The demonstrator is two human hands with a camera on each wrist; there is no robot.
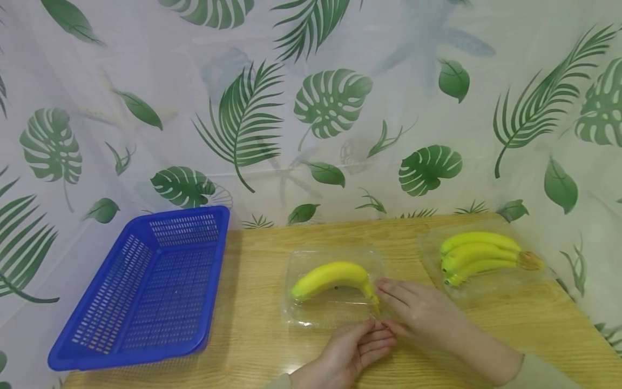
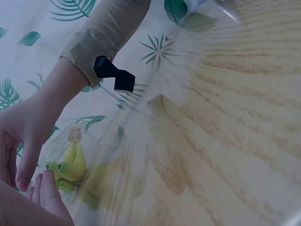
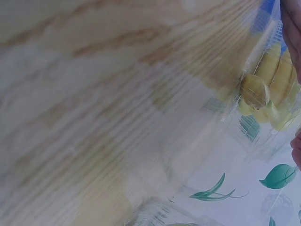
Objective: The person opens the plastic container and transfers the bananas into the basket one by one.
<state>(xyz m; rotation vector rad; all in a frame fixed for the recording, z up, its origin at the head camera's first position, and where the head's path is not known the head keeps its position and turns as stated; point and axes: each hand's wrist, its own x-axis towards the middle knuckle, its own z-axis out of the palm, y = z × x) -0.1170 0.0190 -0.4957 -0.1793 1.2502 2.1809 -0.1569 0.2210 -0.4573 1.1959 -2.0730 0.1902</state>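
A single yellow banana [image 1: 335, 275] lies in a clear plastic container [image 1: 291, 313] on the wooden table. My right hand [image 1: 423, 310] is at the container's right side, its fingers nearly straight and near the banana's stem end. My left hand [image 1: 352, 351] is at the front right corner, palm turned inward, fingers loosely bent. The fingertips of both hands come close together there; whether they press the plastic cannot be made out. In the left wrist view, the right hand [image 2: 33, 125] hangs above the left fingers [image 2: 49, 193]. The right wrist view shows yellow fruit [image 3: 268, 84] behind clear plastic.
A blue perforated basket [image 1: 214, 292] stands on the left of the table. On the right, a second clear container [image 1: 466, 292] holds a bunch of bananas [image 1: 481, 256]. Behind the table hangs a white cloth [image 1: 272, 48] printed with green leaves.
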